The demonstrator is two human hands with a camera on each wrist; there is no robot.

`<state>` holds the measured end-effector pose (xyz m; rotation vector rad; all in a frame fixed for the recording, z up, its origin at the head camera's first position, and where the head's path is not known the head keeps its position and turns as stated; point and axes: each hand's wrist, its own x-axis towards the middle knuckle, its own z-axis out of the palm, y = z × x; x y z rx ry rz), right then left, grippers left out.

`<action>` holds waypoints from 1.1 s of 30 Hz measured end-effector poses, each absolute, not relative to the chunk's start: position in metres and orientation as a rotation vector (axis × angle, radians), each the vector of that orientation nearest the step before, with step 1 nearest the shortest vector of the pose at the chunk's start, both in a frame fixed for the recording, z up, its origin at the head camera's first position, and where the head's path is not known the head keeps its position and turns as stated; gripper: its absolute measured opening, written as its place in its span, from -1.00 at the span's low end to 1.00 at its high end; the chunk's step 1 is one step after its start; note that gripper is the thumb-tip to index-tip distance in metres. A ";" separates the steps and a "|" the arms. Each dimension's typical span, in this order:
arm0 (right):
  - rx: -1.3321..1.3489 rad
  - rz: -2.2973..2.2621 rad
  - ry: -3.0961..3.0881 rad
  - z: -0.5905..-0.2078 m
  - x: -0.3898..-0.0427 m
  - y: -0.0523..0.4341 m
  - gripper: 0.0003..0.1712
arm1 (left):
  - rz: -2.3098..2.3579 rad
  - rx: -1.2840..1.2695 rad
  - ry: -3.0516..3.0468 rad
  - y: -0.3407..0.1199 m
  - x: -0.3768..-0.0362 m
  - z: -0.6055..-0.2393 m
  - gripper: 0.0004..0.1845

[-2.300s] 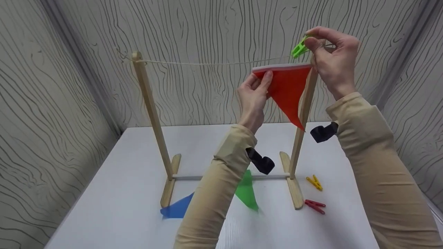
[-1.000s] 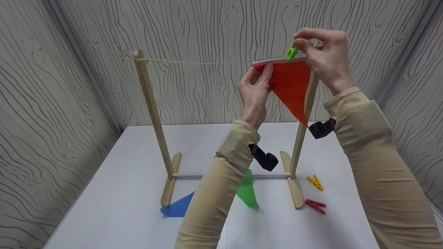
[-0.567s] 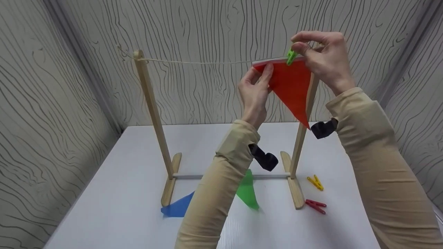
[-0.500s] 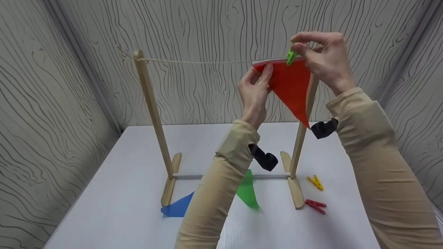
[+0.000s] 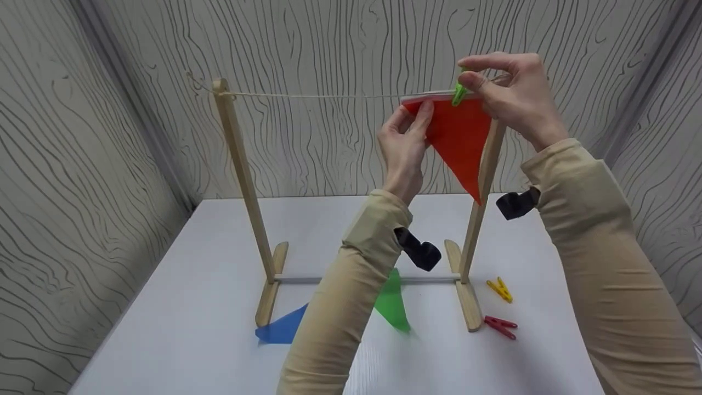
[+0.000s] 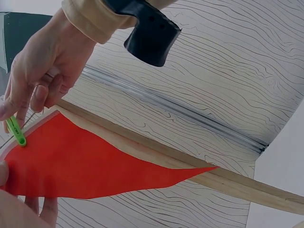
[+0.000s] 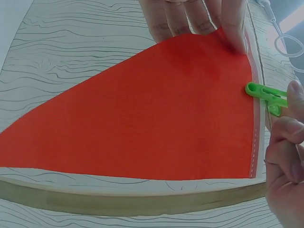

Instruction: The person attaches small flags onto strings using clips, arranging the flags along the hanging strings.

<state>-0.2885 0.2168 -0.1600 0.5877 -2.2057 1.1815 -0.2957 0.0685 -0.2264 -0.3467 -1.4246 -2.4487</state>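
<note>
A red triangular flag hangs point down with its white top edge against the string of a wooden stand. My left hand pinches the flag's upper left corner, and its fingers show behind the cloth in the right wrist view. My right hand pinches a green clothespin, which sits over the flag's top edge at the string. Whether the pin's jaws bite both the hem and the string is hard to tell.
The stand has a left post and a right post on a white table. A blue flag and a green flag lie by the base. A yellow clothespin and a red clothespin lie to the right.
The flag rose to the string. My right hand brought the green clothespin down from above the string onto the flag's top edge. My left hand kept its pinch on the corner.
</note>
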 end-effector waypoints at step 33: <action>0.597 1.260 -2.192 -0.164 -0.293 0.218 -0.52 | -2.442 -0.363 -1.449 0.060 -0.296 -0.231 -0.62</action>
